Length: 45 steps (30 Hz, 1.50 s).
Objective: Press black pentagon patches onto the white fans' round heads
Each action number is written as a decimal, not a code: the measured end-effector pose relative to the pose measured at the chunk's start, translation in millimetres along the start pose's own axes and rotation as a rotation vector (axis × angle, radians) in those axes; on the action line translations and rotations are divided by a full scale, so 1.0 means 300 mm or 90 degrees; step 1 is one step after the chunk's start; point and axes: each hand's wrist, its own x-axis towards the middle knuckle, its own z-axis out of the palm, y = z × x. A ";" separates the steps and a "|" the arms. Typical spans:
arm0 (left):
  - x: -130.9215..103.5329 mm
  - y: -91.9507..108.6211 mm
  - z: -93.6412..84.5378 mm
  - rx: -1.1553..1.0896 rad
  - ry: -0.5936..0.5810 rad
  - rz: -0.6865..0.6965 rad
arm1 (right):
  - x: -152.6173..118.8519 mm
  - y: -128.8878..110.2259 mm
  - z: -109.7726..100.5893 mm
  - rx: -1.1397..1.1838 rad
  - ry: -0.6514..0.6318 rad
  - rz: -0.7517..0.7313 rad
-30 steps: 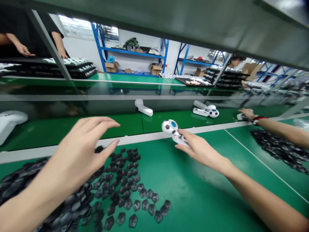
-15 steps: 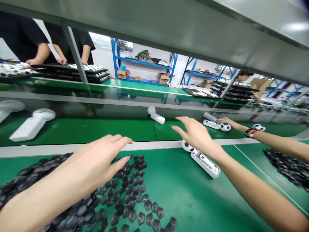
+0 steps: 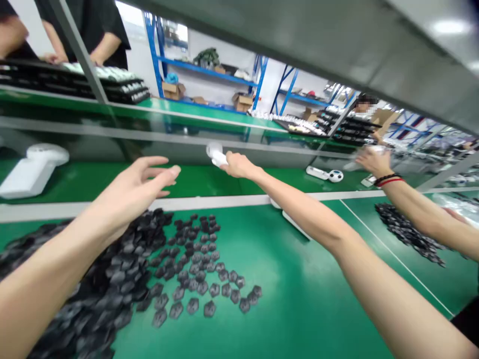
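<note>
My right hand (image 3: 238, 164) reaches over the green belt, its fingers closed on the lower end of a white round-headed device (image 3: 217, 153). My left hand (image 3: 144, 184) hovers near the belt's white edge, fingers apart and holding nothing. Below it lies a heap of black pentagon pieces (image 3: 123, 269), with looser ones spread to the right. Partly hidden under my right forearm, another white device (image 3: 295, 225) rests on the green table (image 3: 284, 309).
At the far left of the belt (image 3: 93, 182) lies a larger-looking white device (image 3: 32, 172). A co-worker's hand (image 3: 376, 162) holds a blurred white item at the right, near a football-patterned device (image 3: 324, 173). A metal shelf (image 3: 299, 55) hangs overhead.
My right hand has moved left and forward and taken hold of the white device. My left hand has shifted left. The co-worker's hand has lifted a white item. The view has shifted.
</note>
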 end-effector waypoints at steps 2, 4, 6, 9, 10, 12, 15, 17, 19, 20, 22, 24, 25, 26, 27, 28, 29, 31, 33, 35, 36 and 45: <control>0.003 -0.025 0.041 -0.126 0.053 -0.027 | -0.067 -0.039 0.033 -0.023 -0.043 -0.054; 0.001 -0.034 0.087 -0.258 0.061 -0.028 | -0.162 -0.082 0.062 -0.079 -0.061 -0.175; -0.010 -0.015 0.138 -0.373 0.060 -0.016 | -0.262 -0.122 0.090 -0.148 -0.034 -0.277; -0.039 0.040 0.213 -0.461 0.128 0.003 | -0.365 -0.154 0.133 -0.180 0.050 -0.237; -0.047 0.054 0.233 -0.477 0.148 0.013 | -0.385 -0.153 0.143 -0.167 0.071 -0.205; -0.054 0.065 0.258 -0.494 0.138 0.031 | -0.415 -0.131 0.147 -0.108 0.085 -0.168; -0.038 0.050 0.259 -0.490 0.091 0.051 | -0.473 -0.054 0.112 0.021 0.092 -0.168; -0.021 0.038 0.252 -0.468 0.094 0.110 | -0.531 0.008 0.079 0.066 0.094 -0.159; -0.015 0.036 0.256 -0.447 0.133 0.195 | -0.595 0.055 0.057 0.068 0.017 -0.150; -0.018 0.037 0.266 -0.439 0.146 0.227 | -0.623 0.068 0.053 0.063 -0.048 -0.155; -0.038 0.039 0.298 -0.406 0.140 0.269 | -0.667 0.070 0.058 0.036 -0.176 -0.163; -0.072 0.035 0.336 -0.320 0.115 0.310 | -0.691 0.047 0.075 -0.021 -0.232 -0.167; -0.091 0.031 0.353 -0.261 0.096 0.327 | -0.697 0.031 0.083 -0.055 -0.236 -0.169; -0.110 0.025 0.366 -0.208 0.083 0.341 | -0.699 0.014 0.091 -0.088 -0.234 -0.176; -0.127 0.019 0.374 -0.169 0.069 0.348 | -0.699 -0.003 0.096 -0.118 -0.229 -0.185; -0.142 0.014 0.379 -0.144 0.052 0.345 | -0.697 -0.019 0.099 -0.146 -0.223 -0.197; -0.153 0.010 0.381 -0.133 0.036 0.340 | -0.693 -0.034 0.099 -0.169 -0.223 -0.209; -0.163 0.005 0.378 -0.124 0.018 0.329 | -0.683 -0.063 0.093 -0.204 -0.247 -0.233; -0.162 0.006 0.372 -0.113 0.019 0.321 | -0.672 -0.089 0.080 -0.232 -0.309 -0.252; -0.157 0.008 0.367 -0.103 0.023 0.314 | -0.664 -0.109 0.069 -0.257 -0.371 -0.263; -0.155 0.010 0.365 -0.100 0.022 0.312 | -0.662 -0.116 0.065 -0.269 -0.386 -0.265; -0.164 0.017 0.346 -0.093 -0.026 0.282 | -0.655 -0.097 0.065 -0.273 -0.355 -0.156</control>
